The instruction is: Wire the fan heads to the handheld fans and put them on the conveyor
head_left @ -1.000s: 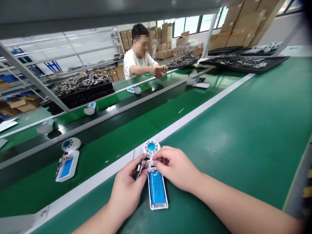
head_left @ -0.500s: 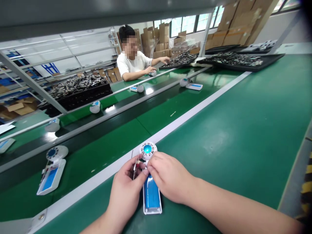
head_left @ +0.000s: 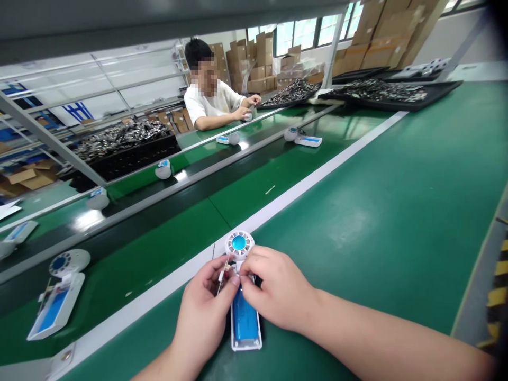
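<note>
A white handheld fan [head_left: 258,338] lies opened on the green bench, its round head with a blue hub pointing away from me. A blue battery [head_left: 246,317] fills the handle. My left hand [head_left: 206,296] is closed on a small circuit board [head_left: 221,276], seen edge-on at the handle's left side, with a bit of red wiring by the fingers. My right hand [head_left: 273,288] is pinched at the fan's neck, its fingertips close to the left thumb. What lies between the right fingertips is hidden.
A conveyor belt [head_left: 186,222] beyond the white rail carries opened fans [head_left: 59,296]. On a farther belt, more fan parts [head_left: 163,169] lie. A co-worker [head_left: 214,100] sits across. Black trays [head_left: 420,100] heaped with small parts stand at the back right.
Fans on the near belt have moved left, and those on the far belt right. The co-worker's hand has come from the parts tray to the piece held there. My hands stay nearly in place.
</note>
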Demonstrator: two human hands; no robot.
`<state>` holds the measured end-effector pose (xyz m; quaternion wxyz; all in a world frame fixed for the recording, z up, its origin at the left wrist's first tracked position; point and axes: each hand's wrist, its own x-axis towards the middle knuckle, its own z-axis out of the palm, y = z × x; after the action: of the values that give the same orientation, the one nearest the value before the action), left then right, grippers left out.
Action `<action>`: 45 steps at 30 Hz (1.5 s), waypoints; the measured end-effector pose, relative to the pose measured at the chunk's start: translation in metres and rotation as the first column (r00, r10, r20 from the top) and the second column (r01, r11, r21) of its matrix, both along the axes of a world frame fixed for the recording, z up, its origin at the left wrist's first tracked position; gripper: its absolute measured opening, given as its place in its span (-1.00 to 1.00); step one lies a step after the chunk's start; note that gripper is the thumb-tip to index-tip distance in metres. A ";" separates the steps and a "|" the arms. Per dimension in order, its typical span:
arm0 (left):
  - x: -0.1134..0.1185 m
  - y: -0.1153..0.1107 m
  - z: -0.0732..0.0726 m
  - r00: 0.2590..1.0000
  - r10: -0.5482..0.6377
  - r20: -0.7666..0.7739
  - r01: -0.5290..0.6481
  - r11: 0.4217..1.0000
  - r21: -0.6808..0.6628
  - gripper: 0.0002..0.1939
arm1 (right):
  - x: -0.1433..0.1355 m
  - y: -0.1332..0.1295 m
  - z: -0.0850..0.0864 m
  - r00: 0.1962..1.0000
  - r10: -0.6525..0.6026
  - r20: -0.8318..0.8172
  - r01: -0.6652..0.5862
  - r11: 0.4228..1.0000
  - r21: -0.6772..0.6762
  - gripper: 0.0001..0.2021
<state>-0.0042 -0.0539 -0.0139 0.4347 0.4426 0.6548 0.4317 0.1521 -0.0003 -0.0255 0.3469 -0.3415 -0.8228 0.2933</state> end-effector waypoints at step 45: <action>-0.011 -0.004 -0.004 0.650 -0.091 -0.754 0.503 0.795 0.338 -0.63 | -0.007 -0.010 0.002 0.982 -0.159 -0.098 0.131 0.960 -0.249 -0.87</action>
<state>-0.0150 -0.0583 -0.0183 0.0816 0.7781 0.5412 0.3082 0.1454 -0.0098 -0.0233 0.3711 -0.4229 -0.7319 0.3844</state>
